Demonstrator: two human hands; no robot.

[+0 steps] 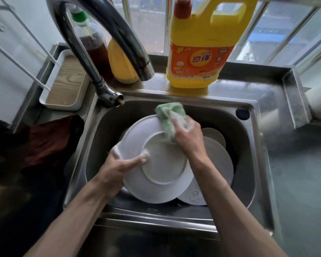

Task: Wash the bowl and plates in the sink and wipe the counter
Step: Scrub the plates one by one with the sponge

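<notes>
faucet (107,34) arches beyond l hand (117,169); yellow detergent jug (198,52) past r hand (189,134); dark cloth (50,140) on desk (295,164) left of l hand. l hand grips soapy plate (165,164) by its left rim, thumb on the underside. r hand clutches green sponge (168,117), pressed to plate's far rim. more plates (220,156) in sink (248,138) under r forearm.

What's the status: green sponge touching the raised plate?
Touching. Head view: right hand presses the green sponge onto the raised plate at its upper rim, no gap.

Two hands (117,169), one sponge (170,115), three bottles (200,52), one tap (107,32), at least three white dishes (156,184).
</notes>
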